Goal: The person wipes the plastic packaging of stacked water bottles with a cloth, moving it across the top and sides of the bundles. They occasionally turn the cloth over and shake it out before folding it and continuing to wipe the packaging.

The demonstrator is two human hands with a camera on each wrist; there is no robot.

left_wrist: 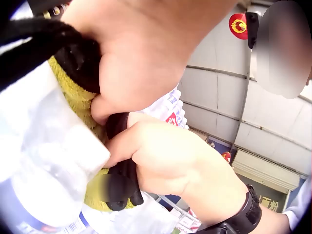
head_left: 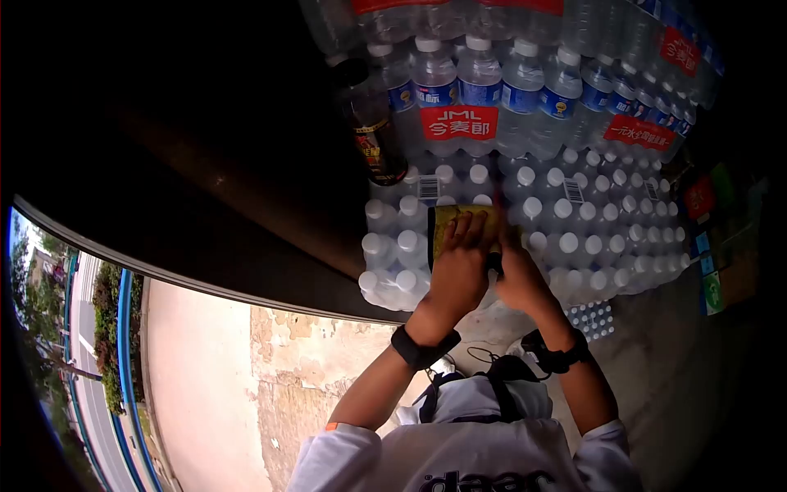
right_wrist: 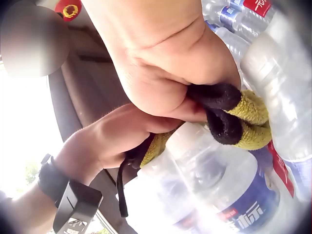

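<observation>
A fuzzy yellow cloth (head_left: 440, 234) with dark edging lies over the white caps of shrink-wrapped water bottles (head_left: 406, 239). My left hand (head_left: 461, 269) holds it from above, fingers spread across the top and thumb tucked against it in the left wrist view. Close beside it, my right hand (head_left: 520, 277) grips the cloth's other side. Dark-edged yellow folds (right_wrist: 253, 107) stick out past the right hand in the right wrist view. Much of the cloth is hidden beneath both hands.
Behind stand more wrapped packs of blue-labelled bottles (head_left: 459, 82). A dark drink bottle (head_left: 377, 135) stands at the packs' left rear. A dark panel (head_left: 205, 180) runs along the left, and cartons (head_left: 713, 246) lie to the right. Another pack (head_left: 592, 320) shows lower down.
</observation>
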